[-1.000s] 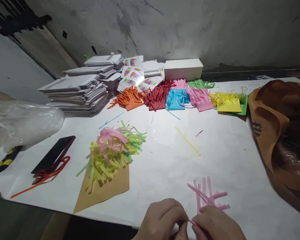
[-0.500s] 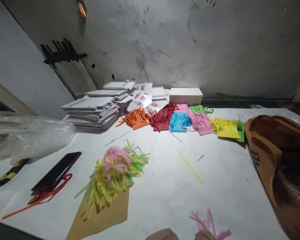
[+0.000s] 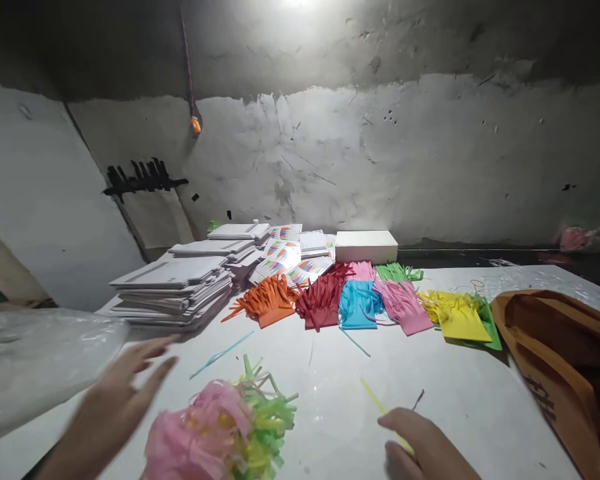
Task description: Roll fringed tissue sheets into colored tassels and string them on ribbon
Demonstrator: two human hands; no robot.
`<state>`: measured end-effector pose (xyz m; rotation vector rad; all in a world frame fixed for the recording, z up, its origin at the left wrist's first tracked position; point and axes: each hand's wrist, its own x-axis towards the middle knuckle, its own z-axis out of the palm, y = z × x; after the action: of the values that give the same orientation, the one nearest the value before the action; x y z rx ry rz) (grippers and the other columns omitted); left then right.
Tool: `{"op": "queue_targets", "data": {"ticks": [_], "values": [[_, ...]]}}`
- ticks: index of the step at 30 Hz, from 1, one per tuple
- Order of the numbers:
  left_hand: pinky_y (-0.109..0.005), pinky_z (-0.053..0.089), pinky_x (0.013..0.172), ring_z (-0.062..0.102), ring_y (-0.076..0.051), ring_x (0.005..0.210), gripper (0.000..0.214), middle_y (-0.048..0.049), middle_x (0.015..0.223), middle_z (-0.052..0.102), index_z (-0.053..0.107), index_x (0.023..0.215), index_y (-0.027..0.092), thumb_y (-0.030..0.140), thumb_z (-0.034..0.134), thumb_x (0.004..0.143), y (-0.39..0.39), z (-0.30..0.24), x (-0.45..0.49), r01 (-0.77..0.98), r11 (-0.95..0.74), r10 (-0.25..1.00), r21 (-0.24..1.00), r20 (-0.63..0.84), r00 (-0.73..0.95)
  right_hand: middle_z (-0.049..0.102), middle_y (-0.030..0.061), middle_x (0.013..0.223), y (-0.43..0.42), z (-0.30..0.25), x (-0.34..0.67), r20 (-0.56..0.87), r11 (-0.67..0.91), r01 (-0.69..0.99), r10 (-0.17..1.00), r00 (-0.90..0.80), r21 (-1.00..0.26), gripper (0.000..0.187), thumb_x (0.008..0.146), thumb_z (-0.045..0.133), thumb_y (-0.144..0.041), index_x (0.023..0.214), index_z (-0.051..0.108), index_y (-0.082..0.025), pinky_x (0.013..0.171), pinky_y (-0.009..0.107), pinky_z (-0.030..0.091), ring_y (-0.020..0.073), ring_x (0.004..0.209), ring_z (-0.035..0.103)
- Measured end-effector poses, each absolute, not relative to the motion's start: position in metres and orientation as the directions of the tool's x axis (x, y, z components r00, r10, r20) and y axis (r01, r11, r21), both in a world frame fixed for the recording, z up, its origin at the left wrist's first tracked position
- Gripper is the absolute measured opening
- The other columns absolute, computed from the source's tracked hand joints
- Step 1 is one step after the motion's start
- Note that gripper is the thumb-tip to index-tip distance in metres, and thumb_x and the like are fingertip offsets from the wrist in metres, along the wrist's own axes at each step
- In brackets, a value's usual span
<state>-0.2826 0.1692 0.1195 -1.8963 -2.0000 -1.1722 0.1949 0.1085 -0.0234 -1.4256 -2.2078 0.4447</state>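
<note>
My left hand [image 3: 117, 403], a little blurred, is raised at the left with its fingers apart and nothing in it. Beside it is a heap of cut paper strips: pink fringe [image 3: 193, 430] lies over yellow and green fringe [image 3: 270, 420]. On the right, my right hand [image 3: 425, 440] hovers low over the white tabletop, thumb and forefinger apart. A thin yellow paper strip [image 3: 373, 395] passes beneath its forefinger and shows again in the gap by the thumb; it appears to lie on the table. A small dark red scrap [image 3: 419, 400] is just beyond that hand.
Fringed paper bundles, among them orange [image 3: 275, 313], dark red [image 3: 320, 317], blue [image 3: 357, 313] and yellow [image 3: 463, 327], line the back. Behind stand stacked white card pieces [image 3: 175, 273] and a white box [image 3: 366, 247]. Clear plastic [image 3: 45, 360] lies left, a brown bag [image 3: 545, 360] right.
The view has tilted up. Both hands have risen into view. The pink strips that were at my right hand are gone from it, and more pink now covers the heap.
</note>
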Motion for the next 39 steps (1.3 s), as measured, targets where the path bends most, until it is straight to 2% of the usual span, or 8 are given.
{"op": "queue_targets", "data": {"ticks": [3,7,9,11,20,27,34,39], "values": [[-0.045,0.051,0.103,0.063,-0.028,0.115,0.031,-0.009,0.119,0.07,0.068,0.11,0.023,0.041,0.047,0.096,0.194,0.096,-0.2,0.824,-0.404,0.889,0.397,0.383,0.251,0.069,0.0081,0.126,0.182,-0.01,0.179,0.168,0.347,0.813,0.938,-0.304,-0.467,0.027,0.098,0.059,-0.023,0.124,0.066,-0.023,0.105,0.045,0.051,0.0236,0.119,0.064],[-0.037,0.054,0.095,0.067,-0.023,0.106,0.02,-0.0075,0.113,0.072,0.073,0.103,0.022,0.014,0.058,0.091,0.251,0.055,-0.1,0.775,-0.5,0.863,0.387,0.145,0.484,0.064,0.0084,0.128,0.286,-0.006,0.154,0.155,0.315,0.871,0.949,-0.276,-0.378,0.028,0.099,0.063,-0.034,0.122,0.063,-0.019,0.098,0.047,0.053,0.0229,0.113,0.064],[-0.04,0.056,0.092,0.068,-0.022,0.101,0.011,-0.0072,0.108,0.073,0.072,0.101,0.018,0.017,0.066,0.091,0.286,0.037,-0.071,0.781,-0.488,0.862,0.39,0.076,0.501,0.062,0.0089,0.129,0.322,-0.01,0.148,0.137,0.312,0.896,0.949,-0.283,-0.316,0.03,0.099,0.064,-0.035,0.124,0.062,-0.018,0.097,0.047,0.053,0.0237,0.113,0.063],[-0.042,0.057,0.089,0.069,-0.022,0.098,0.015,-0.0069,0.109,0.071,0.069,0.105,0.015,0.026,0.067,0.095,0.319,0.022,-0.053,0.799,-0.453,0.878,0.395,0.044,0.476,0.063,0.009,0.126,0.342,-0.016,0.148,0.114,0.33,0.906,0.944,-0.31,-0.265,0.032,0.098,0.065,-0.036,0.123,0.062,-0.017,0.094,0.046,0.054,0.0232,0.11,0.064],[-0.045,0.057,0.089,0.067,-0.024,0.103,0.029,-0.0088,0.12,0.066,0.064,0.12,0.016,0.034,0.065,0.097,0.39,-0.017,-0.013,0.83,-0.309,0.95,0.465,0.116,0.288,0.066,0.0068,0.119,0.353,-0.037,0.172,0.163,0.403,0.897,0.912,-0.377,-0.18,0.025,0.098,0.064,-0.034,0.116,0.065,-0.017,0.092,0.044,0.055,0.0217,0.106,0.066],[-0.047,0.055,0.093,0.065,-0.025,0.109,0.026,-0.0092,0.123,0.065,0.064,0.119,0.016,0.033,0.063,0.098,0.386,-0.022,-0.018,0.779,-0.378,0.926,0.5,0.212,0.313,0.066,0.0062,0.117,0.344,-0.04,0.166,0.257,0.392,0.91,0.901,-0.35,-0.136,0.025,0.099,0.064,-0.033,0.118,0.064,-0.017,0.095,0.047,0.053,0.0225,0.108,0.064],[-0.043,0.055,0.089,0.066,-0.022,0.101,0.018,-0.0063,0.109,0.069,0.068,0.1,0.015,0.032,0.065,0.097,0.359,-0.038,-0.005,0.728,-0.448,0.891,0.518,0.193,0.411,0.066,0.0061,0.118,0.341,-0.03,0.162,0.333,0.395,0.908,0.882,-0.333,-0.14,0.022,0.099,0.063,-0.031,0.115,0.065,-0.017,0.095,0.045,0.053,0.0218,0.108,0.064],[-0.041,0.053,0.09,0.065,-0.021,0.099,0.011,-0.005,0.105,0.069,0.069,0.093,0.015,0.027,0.067,0.095,0.345,-0.043,-0.01,0.687,-0.464,0.88,0.56,0.206,0.427,0.066,0.0066,0.119,0.365,-0.018,0.155,0.273,0.435,0.893,0.878,-0.393,-0.116,0.026,0.098,0.064,-0.034,0.117,0.064,-0.017,0.092,0.044,0.055,0.0212,0.105,0.066]]}}
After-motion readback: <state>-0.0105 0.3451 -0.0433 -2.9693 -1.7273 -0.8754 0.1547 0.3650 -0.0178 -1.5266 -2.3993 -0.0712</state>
